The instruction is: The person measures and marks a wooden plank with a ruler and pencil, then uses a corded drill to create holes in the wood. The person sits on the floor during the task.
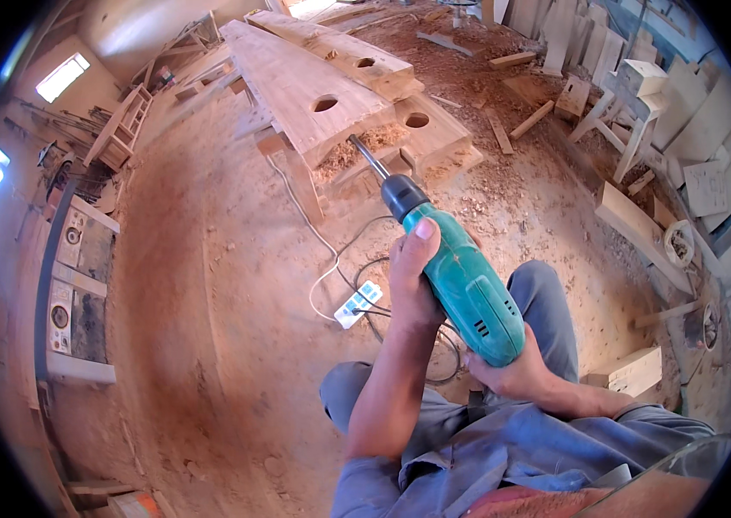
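1. Head view: a teal drill (467,289) is held in both hands above a sawdust-covered floor (210,285).
2. The left hand (413,276) is closed around the front of the drill body, its thumb laid along the top just behind the black chuck (401,197).
3. The right hand (512,371) is closed on the rear of the drill from below, at the handle end, above a knee in grey trousers (547,302).
4. The drill is tilted, its bit (368,158) pointed up and to the left, toward the near end of a plank (305,86).
5. The bit tip is seen just beside a heap of shavings (365,142) at that plank end; whether it touches the wood cannot be told.
6. A round hole (325,104) is seen in the plank, and further holes in the planks beside it, one of them (417,120) near the bit.
7. A white power strip (358,304) lies on the floor left of the hands, with cables looped about it.
8. Wood offcuts and a small stool (633,108) are scattered at the upper right, well apart from the drill.
9. Two speaker boxes (76,276) stand against the left wall.
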A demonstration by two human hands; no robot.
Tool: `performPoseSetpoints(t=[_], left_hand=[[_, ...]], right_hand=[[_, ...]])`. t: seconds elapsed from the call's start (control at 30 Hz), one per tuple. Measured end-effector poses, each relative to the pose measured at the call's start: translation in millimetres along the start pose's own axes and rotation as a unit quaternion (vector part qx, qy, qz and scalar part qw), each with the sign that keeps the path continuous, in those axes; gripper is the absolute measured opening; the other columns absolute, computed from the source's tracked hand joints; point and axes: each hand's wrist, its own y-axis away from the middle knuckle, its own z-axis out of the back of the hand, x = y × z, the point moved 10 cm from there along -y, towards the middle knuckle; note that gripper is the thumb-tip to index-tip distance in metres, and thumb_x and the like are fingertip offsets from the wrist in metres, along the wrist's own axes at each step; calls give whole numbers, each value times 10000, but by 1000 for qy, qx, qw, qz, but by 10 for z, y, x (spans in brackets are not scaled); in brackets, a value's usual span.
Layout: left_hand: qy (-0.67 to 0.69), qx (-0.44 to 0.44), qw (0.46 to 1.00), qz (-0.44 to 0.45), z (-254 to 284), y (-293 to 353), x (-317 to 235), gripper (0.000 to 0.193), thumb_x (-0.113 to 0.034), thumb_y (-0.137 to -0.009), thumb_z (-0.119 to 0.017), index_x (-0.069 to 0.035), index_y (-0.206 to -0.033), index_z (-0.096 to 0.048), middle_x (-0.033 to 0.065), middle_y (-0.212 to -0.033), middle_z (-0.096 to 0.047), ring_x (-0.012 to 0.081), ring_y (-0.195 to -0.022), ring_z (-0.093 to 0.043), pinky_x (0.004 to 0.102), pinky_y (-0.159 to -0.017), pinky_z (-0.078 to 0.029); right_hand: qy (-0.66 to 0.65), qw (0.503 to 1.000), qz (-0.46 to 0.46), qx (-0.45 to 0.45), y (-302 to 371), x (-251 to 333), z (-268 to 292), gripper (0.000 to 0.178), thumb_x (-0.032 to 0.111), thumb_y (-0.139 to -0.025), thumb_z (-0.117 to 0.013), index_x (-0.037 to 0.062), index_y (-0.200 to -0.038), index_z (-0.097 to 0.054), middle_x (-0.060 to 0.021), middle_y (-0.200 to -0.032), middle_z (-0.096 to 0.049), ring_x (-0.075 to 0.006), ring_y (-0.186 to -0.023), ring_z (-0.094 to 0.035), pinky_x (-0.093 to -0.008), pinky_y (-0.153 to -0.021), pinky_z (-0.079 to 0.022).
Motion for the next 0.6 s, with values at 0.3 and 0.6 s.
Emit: performPoseSetpoints(t=[0.3, 0.6], left_hand=[[-10, 6, 1000, 4, 63, -16, -15, 604, -552, -886, -628, -5, -1139, -584, 204, -934, -669, 331, -754, -699, 463, -668, -599], [4, 0, 1000, 6, 76, -26, 4, 618, -558, -876, -635, 0, -1138, -585, 203, -924, -671, 330, -751, -698, 461, -659, -590]], right_hand=[[-26, 1000, -7, -8, 10, 39, -79, 173, 34, -834, -740, -3, -986, -668, -59, -856, -717, -109, -802, -662, -309, -706, -538], [-25, 1000, -12, -4, 3, 22, -76, 167, 27, -829, -738, 0, -980, -670, -54, -868, -719, -112, -808, -664, -306, -707, -539]])
